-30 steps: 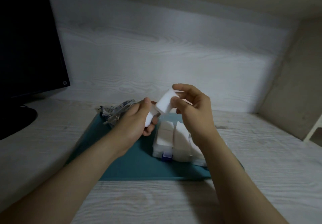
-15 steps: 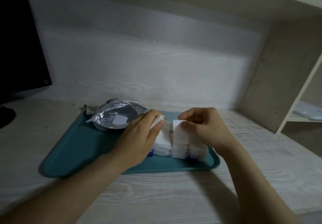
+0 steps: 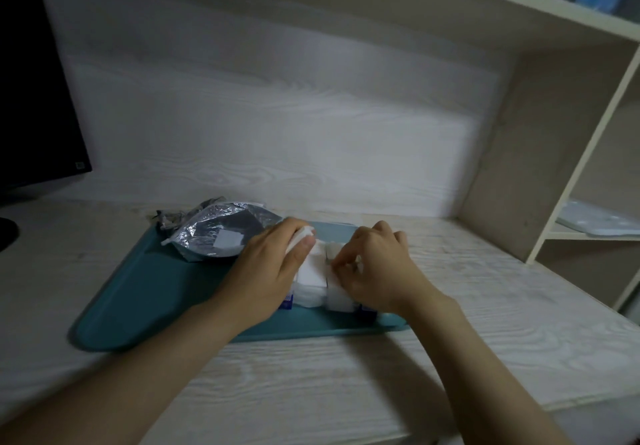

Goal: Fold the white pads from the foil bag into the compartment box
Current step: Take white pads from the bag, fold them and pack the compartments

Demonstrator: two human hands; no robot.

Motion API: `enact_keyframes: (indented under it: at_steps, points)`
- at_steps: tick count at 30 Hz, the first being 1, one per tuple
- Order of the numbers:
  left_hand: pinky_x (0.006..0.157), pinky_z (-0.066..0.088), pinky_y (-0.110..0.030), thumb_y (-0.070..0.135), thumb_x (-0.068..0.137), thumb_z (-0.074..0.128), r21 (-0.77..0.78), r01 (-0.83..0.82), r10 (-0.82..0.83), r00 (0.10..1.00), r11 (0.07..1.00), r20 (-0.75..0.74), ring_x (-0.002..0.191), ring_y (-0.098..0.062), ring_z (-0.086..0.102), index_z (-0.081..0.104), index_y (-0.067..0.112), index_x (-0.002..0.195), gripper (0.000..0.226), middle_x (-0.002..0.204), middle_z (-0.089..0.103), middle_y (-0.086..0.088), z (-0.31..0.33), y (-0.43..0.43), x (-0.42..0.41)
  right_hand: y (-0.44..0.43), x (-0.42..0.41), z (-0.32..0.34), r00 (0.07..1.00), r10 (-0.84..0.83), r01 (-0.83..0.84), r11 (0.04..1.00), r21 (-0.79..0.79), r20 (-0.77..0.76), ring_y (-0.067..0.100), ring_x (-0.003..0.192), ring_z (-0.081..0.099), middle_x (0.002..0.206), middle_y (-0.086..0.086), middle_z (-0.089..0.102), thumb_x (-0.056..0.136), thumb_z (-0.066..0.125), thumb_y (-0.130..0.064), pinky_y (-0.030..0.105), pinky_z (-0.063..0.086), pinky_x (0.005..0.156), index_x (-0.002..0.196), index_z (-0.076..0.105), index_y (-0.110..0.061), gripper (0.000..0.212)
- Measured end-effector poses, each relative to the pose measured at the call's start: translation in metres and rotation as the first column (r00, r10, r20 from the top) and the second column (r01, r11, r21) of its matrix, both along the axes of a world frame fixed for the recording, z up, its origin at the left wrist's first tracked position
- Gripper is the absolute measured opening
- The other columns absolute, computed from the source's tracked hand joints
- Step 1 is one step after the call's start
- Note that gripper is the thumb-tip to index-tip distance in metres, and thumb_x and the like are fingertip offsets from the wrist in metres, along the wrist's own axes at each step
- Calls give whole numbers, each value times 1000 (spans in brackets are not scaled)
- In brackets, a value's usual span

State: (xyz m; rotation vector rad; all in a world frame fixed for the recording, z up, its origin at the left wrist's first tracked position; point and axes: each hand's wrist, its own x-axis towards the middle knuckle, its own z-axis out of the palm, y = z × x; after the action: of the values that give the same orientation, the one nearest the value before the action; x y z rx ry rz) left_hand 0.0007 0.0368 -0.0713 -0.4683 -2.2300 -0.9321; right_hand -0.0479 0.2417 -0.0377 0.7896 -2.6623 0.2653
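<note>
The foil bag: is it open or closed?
Open. The foil bag lies on the tray with its mouth gaping, and a white pad shows inside.

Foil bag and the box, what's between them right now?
The left hand, holding a white pad, lies between the foil bag and the box, seen in the head view.

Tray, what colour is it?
The tray is teal, a blue-green; the head view shows it.

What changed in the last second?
Both hands came down from the air to the compartment box. The right hand lowered its folded pad and tucks it into a compartment; the left hand keeps pinching a second pad. The foil bag and tray stayed put.
</note>
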Motion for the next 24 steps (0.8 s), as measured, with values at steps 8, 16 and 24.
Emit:
enact_keyframes:
  at_steps: [8, 16, 24]
  points:
    - [82, 49, -34, 51, 111, 35, 669, 54, -280, 931, 741, 235, 81, -11, 61, 76, 20, 116, 51, 85, 67, 5, 20, 1, 3, -34, 17, 15, 949, 263, -305, 902, -306, -173, 5, 127, 54, 140, -15, 61, 77, 82, -56, 29, 37, 109, 152, 47, -32, 86]
    - [94, 51, -42, 50, 110, 36, 905, 110, -535, 833, 410, 141, 88, -20, 63, 79, 11, 107, 58, 100, 73, -10, 32, -2, -3, -61, 1, 25, 873, 447, -488, 799, -352, -194, 3, 97, 64, 114, -14, 71, 72, 92, -33, 15, 50, 87, 137, 64, -21, 71]
    - [80, 61, -34, 41, 114, 35, 885, 63, -488, 851, 461, 194, 81, -23, 66, 70, 2, 118, 53, 94, 68, -16, 32, -14, -6, -70, -14, 18, 870, 445, -491, 813, -311, -211, 8, 83, 60, 95, -11, 70, 78, 85, -37, 24, 47, 75, 113, 70, -22, 41]
